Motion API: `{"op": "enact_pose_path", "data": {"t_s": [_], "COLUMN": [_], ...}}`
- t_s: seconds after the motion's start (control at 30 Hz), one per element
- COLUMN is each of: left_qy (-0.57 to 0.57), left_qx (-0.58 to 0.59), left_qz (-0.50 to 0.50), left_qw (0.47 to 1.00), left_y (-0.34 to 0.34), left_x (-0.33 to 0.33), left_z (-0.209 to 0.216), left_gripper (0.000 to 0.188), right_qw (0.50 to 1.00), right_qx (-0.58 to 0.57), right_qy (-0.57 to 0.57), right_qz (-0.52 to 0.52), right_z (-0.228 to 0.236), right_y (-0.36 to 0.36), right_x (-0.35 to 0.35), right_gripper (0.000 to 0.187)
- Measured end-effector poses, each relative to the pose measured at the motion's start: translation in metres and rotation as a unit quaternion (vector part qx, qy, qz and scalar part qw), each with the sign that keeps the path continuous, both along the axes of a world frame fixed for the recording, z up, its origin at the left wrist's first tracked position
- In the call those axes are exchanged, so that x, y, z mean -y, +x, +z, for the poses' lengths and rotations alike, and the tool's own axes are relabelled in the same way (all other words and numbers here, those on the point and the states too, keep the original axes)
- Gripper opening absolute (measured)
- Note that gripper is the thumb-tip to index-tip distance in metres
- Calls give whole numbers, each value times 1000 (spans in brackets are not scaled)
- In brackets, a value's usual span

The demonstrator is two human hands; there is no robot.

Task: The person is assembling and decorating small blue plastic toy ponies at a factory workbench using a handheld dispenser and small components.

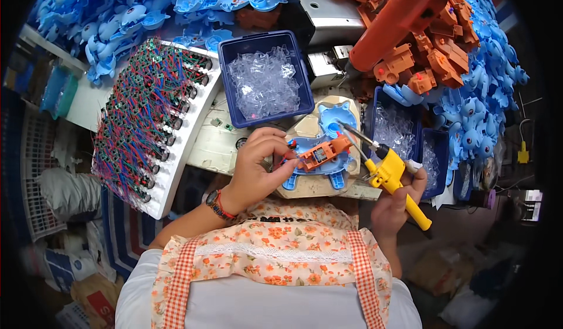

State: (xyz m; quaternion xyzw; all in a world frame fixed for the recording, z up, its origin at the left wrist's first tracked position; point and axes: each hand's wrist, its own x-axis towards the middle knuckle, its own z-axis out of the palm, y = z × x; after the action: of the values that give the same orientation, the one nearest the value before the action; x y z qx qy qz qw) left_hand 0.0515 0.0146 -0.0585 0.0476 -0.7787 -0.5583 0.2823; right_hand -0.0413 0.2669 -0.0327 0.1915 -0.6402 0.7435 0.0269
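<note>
My left hand [258,164] is at the left side of an open blue plastic toy shell [337,166], its thumb and fingers pinching thin reddish wires [285,160]. Inside the shell lies an orange plastic housing [325,154] with a dark part set in it. The shell rests on a cream-coloured fixture block [316,186]. My right hand [394,208] is closed around a yellow soldering gun [389,173]. Its metal tip points up and left, over the right side of the shell; whether it touches anything I cannot tell.
A dark blue bin [225,82] of clear plastic parts stands behind my left hand. Left of it, a white foam tray [186,147] carries many wired circuit boards [141,117]. Orange housings [446,59] and blue shells [475,123] are heaped right. An orange post [396,27] rises behind the fixture.
</note>
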Motion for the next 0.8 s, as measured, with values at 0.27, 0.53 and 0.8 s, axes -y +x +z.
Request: {"op": "enact_pose_path", "data": {"t_s": [0.27,0.53,0.8], "left_qy": [20,21,38], "left_qx": [5,-29,-37], "left_qz": [-15,16,12], "left_qw": [1000,999,999], "left_y": [3,0,0], "left_x": [-7,-11,-13], "left_z": [-9,-22,-26], "left_gripper": [11,15,13], "right_qw": [987,841,808], "right_qx": [-135,-397,-461], "right_qy": [47,296,313], "right_qz": [70,218,193], "right_z": [26,73,76], "right_y": [19,19,28], "right_x": [-17,13,29], "right_gripper": [57,50,48]}}
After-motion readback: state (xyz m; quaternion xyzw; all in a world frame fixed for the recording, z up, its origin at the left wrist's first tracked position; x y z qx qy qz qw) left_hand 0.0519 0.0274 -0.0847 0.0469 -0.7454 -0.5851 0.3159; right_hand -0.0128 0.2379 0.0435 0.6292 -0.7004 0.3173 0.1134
